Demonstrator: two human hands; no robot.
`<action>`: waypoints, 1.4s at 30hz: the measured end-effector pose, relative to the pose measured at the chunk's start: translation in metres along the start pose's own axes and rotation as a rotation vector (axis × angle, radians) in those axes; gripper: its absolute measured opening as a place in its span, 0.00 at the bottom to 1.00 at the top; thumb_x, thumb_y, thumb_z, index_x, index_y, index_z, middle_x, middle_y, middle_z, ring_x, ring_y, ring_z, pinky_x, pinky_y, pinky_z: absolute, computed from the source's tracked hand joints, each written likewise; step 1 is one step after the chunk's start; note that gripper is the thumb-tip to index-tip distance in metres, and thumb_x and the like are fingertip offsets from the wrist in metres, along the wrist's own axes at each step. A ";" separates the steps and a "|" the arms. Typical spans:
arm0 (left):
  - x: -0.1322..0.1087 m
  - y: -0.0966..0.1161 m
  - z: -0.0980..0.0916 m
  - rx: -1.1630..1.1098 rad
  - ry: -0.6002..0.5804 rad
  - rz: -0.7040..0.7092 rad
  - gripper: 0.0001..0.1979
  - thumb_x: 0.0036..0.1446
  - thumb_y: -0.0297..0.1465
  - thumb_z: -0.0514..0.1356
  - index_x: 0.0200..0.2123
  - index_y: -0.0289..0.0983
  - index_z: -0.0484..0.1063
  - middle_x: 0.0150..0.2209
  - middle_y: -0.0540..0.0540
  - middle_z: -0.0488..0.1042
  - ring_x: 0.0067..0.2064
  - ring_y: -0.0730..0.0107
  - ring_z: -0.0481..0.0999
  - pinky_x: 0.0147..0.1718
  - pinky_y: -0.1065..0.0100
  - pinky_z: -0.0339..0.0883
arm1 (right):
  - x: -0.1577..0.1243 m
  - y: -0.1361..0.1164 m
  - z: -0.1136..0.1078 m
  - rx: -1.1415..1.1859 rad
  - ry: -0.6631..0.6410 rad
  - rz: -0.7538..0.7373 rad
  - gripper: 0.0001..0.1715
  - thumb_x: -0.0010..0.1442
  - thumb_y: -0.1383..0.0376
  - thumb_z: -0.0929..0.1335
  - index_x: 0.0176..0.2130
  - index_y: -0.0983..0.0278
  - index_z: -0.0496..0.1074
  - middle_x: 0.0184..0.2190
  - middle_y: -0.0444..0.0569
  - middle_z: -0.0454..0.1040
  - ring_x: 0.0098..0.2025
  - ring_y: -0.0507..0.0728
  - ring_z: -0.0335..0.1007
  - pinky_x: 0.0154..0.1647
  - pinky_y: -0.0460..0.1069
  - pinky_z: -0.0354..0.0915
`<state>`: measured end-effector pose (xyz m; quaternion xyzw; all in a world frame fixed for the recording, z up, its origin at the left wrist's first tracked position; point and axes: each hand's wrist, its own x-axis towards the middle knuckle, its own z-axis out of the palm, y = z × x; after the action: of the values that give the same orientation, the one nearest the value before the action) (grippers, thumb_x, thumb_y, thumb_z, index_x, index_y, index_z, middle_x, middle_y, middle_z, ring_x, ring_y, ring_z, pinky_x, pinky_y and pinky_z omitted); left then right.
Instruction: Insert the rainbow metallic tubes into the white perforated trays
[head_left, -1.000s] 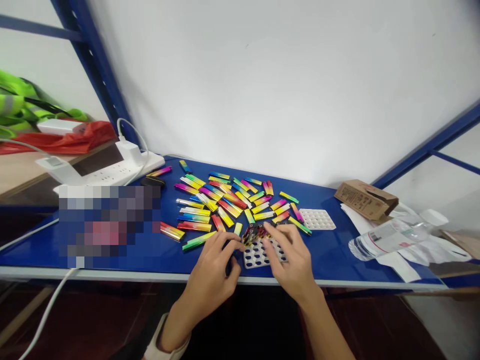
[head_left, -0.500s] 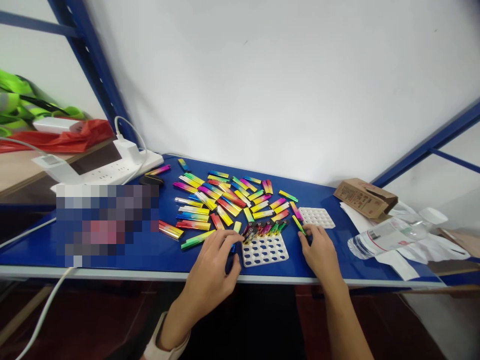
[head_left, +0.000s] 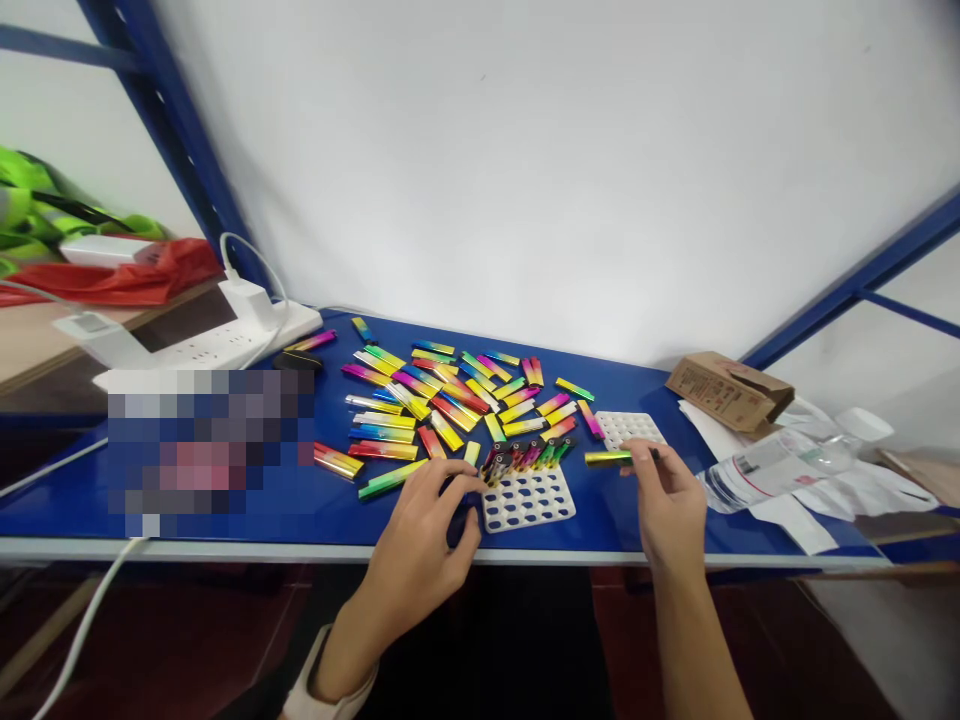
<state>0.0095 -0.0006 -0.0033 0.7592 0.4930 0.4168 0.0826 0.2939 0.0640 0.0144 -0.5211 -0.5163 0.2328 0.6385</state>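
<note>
My right hand [head_left: 671, 500] pinches a shiny yellow-green lighter [head_left: 609, 458], held level above the table to the right of the near tray. My left hand [head_left: 431, 525] curls around the left edge of that white perforated tray [head_left: 529, 518], index finger and thumb at its side. Several lighters [head_left: 532, 455] with dark tops stand upright in the tray's back rows, while its front holes are bare. Behind the left hand, many metallic rainbow-coloured lighters [head_left: 446, 430] lie loosely scattered. A second white perforated tray [head_left: 626, 428] lies flat behind the right hand.
On the right are a cardboard box [head_left: 727, 392], a clear plastic bottle [head_left: 780, 468] on its side and white paper. A white power strip [head_left: 202, 345] with cables lies at the left, near a blurred-out patch. A white wall [head_left: 525, 180] rises behind the blue table [head_left: 292, 520].
My right hand has lifted the lighter and moved right, turning it from slanted to level. My left hand stays at the tray's edge.
</note>
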 end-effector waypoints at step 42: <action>0.003 0.002 -0.002 -0.017 -0.003 0.025 0.08 0.66 0.24 0.56 0.46 0.40 0.70 0.50 0.45 0.70 0.53 0.62 0.69 0.57 0.54 0.61 | -0.015 -0.006 0.017 0.610 -0.347 0.511 0.23 0.62 0.50 0.64 0.24 0.62 0.58 0.19 0.37 0.41 0.19 0.48 0.34 0.18 0.44 0.40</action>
<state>0.0100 0.0002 0.0007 0.7651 0.4799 0.4209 0.0846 0.2716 0.0569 0.0121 -0.3726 -0.3781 0.6094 0.5889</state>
